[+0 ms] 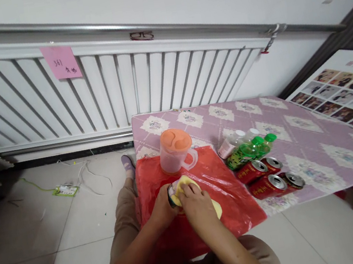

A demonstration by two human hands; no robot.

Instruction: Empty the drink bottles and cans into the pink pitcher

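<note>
My left hand (163, 208) is wrapped round a small pale container with a dark rim (171, 199), mostly hidden by my fingers. With closed fingers, my right hand (197, 202) presses a yellow cloth (185, 181) against the container's side. A loose end of the cloth shows past the right hand's outer edge. Both hands are above a shiny red plastic sheet (236, 199) laid over the table's near end. Just beyond them stands a translucent pitcher (171, 156) with an orange lid and a handle on its right.
Several red drink cans (266, 185) lie on their sides at right, beside several bottles (246, 152), some green-capped. A flowered purple cloth (302, 146) covers the table. Behind runs a white radiator (154, 81). A photo board (344, 98) leans at right; a power strip (67, 190) lies on the floor.
</note>
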